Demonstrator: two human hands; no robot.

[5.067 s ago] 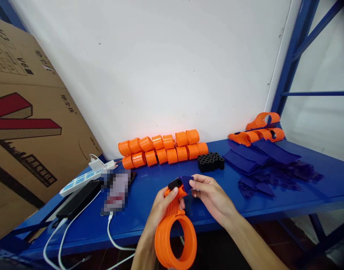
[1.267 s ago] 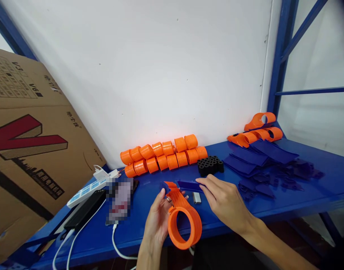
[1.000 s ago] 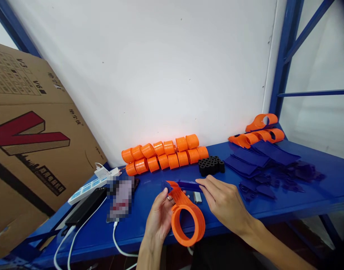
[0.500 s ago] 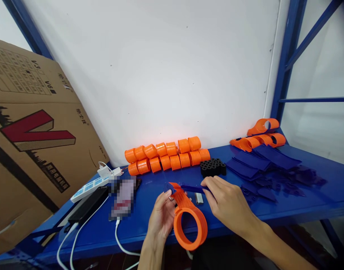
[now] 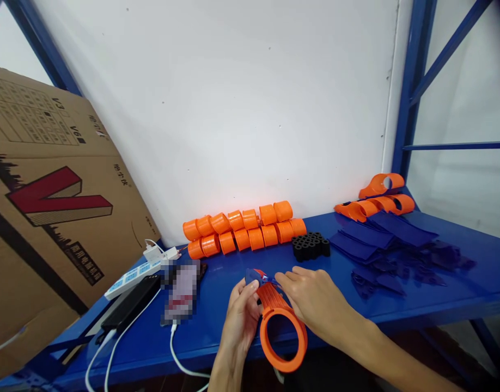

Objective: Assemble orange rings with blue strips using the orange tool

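My left hand (image 5: 239,316) is closed around the upper end of an orange plastic tape dispenser (image 5: 283,367), its large ring hanging down over the table's front edge. A small blue plastic piece (image 5: 253,277) sits at the dispenser's head, with my left thumb pressed on it. My right hand (image 5: 315,298) is closed, its fingertips pinching a blue plastic strip (image 5: 271,279) right at the head. Most of that strip is hidden by the fingers, so I cannot tell how it joins the dispenser.
Two rows of orange rings (image 5: 242,238) line the wall, beside black rollers (image 5: 310,247). Blue flat pieces (image 5: 364,239) and orange dispensers (image 5: 383,185) lie to the right. A power strip (image 5: 131,279), a black power adapter (image 5: 129,305), a blurred phone (image 5: 184,291) and a cardboard box (image 5: 58,218) are left.
My right hand has moved left, up against the dispenser's head, and less of the blue strip shows. The dispenser has shifted slightly right and down. A small white-and-metal item on the table is now hidden.
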